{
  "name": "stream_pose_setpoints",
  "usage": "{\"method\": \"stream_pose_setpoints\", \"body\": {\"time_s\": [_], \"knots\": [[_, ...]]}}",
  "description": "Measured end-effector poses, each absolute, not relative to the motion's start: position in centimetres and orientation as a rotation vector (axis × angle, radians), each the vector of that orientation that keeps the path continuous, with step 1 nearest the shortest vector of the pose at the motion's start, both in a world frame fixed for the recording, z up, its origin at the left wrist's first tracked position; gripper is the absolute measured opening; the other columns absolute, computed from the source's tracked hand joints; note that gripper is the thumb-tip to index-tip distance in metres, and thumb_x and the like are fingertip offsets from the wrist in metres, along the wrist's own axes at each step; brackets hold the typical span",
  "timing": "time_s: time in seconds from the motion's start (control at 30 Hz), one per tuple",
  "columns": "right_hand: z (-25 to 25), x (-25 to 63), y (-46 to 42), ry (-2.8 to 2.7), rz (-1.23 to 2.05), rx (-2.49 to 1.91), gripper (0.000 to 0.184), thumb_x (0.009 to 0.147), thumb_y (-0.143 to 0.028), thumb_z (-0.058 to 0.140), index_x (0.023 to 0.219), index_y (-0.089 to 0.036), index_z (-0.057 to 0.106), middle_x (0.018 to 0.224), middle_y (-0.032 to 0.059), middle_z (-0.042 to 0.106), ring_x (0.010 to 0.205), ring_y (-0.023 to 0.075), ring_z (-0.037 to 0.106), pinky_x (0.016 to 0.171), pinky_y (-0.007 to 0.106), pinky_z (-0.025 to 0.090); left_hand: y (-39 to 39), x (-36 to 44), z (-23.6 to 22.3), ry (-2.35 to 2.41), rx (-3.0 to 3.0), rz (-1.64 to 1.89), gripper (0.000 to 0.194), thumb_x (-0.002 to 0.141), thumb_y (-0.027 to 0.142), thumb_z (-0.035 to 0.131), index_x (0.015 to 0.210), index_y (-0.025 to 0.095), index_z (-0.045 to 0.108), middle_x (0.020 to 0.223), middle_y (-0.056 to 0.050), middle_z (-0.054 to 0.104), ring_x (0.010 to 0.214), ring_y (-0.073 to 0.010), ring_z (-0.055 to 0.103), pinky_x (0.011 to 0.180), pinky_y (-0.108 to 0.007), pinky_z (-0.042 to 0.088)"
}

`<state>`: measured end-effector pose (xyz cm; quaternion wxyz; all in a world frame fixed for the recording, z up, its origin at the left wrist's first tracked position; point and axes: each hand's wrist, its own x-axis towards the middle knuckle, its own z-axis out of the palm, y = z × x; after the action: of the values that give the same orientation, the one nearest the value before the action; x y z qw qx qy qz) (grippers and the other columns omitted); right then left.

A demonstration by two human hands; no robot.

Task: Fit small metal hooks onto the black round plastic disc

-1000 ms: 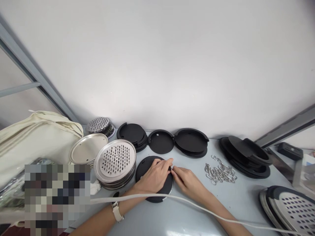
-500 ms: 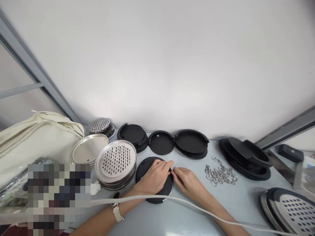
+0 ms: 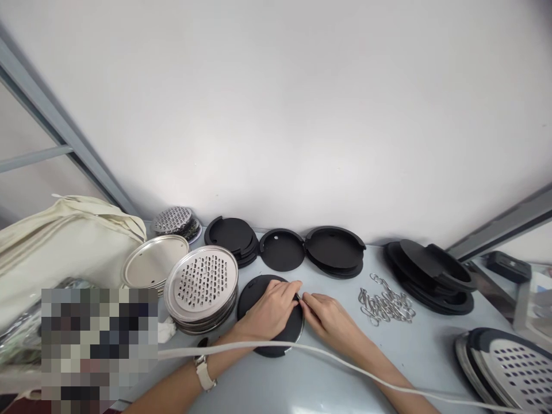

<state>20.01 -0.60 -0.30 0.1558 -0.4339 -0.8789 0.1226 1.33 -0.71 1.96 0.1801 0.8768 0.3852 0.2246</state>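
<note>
left grip [image 3: 271, 309] on disc [image 3: 290, 332] (silver-edged)

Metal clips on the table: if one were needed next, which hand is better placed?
Probably the right hand: it is nearer the metal clips, while the left hand lies across the black disc, farther from them.

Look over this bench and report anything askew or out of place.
The black stack at the far right is askew: its round pieces sit off-centre, the upper ones tilted. Also odd: a white cord strung across the view in front of both arms. No clear damage shows.
</note>
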Motion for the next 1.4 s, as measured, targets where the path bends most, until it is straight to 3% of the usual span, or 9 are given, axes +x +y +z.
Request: {"method": "stream_pose_setpoints", "body": {"time_s": [0.13, 0.37, 0.83, 1.03, 1.2, 1.4], "knots": [[-0.32, 20.01, -0.58, -2.507, 0.390, -1.244, 0.023, 0.096, -0.021, 0.032, 0.080, -0.018, 0.048, 0.064, 0.0010, 0.052, 0.057, 0.0150, 0.050, 0.056, 0.026, 0.034, -0.64, 1.40, 1.99, 1.051, 2.505, 0.621, 0.020, 0.092, 0.009, 0.033, 0.100, 0.018, 0.049, 0.103, -0.005, 0.059, 0.102, -0.0169, 0.054, 0.092, -0.034, 0.041], [-0.16, 20.03, -0.57, -2.492, 0.442, -1.276, 0.022, 0.096, -0.022, 0.032, 0.086, -0.018, 0.051, 0.063, 0.0003, 0.053, 0.055, 0.0150, 0.050, 0.054, 0.025, 0.033, -0.53, 1.43, 1.90, 1.033, 2.482, 0.649, 0.018, 0.092, 0.008, 0.035, 0.096, 0.018, 0.050, 0.103, -0.004, 0.059, 0.099, -0.0164, 0.054, 0.092, -0.033, 0.041], [-0.90, 20.33, -0.53, -2.520, 0.392, -1.249, 0.024, 0.096, -0.022, 0.032, 0.083, -0.017, 0.052, 0.063, 0.0019, 0.056, 0.056, 0.0163, 0.053, 0.054, 0.027, 0.033, -0.63, 1.33, 1.95, 1.012, 2.562, 0.572, 0.026, 0.093, 0.008, 0.032, 0.111, 0.018, 0.049, 0.106, -0.005, 0.056, 0.102, -0.0159, 0.052, 0.091, -0.032, 0.040], [-0.41, 20.12, -0.70, -2.414, 0.643, -1.258, 0.026, 0.098, -0.024, 0.029, 0.078, -0.019, 0.046, 0.067, 0.0018, 0.058, 0.059, 0.0154, 0.055, 0.057, 0.026, 0.037, -0.70, 1.18, 1.90, 1.059, 2.584, 0.582, 0.025, 0.093, 0.011, 0.031, 0.110, 0.017, 0.050, 0.106, -0.008, 0.054, 0.102, -0.0195, 0.050, 0.090, -0.036, 0.040], [-0.45, 20.10, -0.58, -2.344, 0.764, -1.282, 0.030, 0.098, -0.029, 0.028, 0.074, -0.020, 0.043, 0.065, 0.0005, 0.055, 0.057, 0.0149, 0.053, 0.056, 0.026, 0.037, -0.80, 1.23, 1.97, 1.110, 2.572, 0.634, 0.038, 0.093, 0.013, 0.032, 0.131, 0.016, 0.034, 0.116, -0.011, 0.053, 0.109, -0.0214, 0.048, 0.093, -0.039, 0.039], [-0.37, 20.22, -0.28, -2.273, 0.868, -1.264, 0.033, 0.098, -0.031, 0.028, 0.070, -0.020, 0.042, 0.062, -0.0008, 0.053, 0.055, 0.0136, 0.051, 0.055, 0.025, 0.037, -0.75, 1.29, 1.76, 1.090, 2.598, 0.628, 0.040, 0.094, 0.013, 0.028, 0.134, 0.016, 0.030, 0.118, -0.011, 0.055, 0.112, -0.0209, 0.049, 0.094, -0.040, 0.038]]}}
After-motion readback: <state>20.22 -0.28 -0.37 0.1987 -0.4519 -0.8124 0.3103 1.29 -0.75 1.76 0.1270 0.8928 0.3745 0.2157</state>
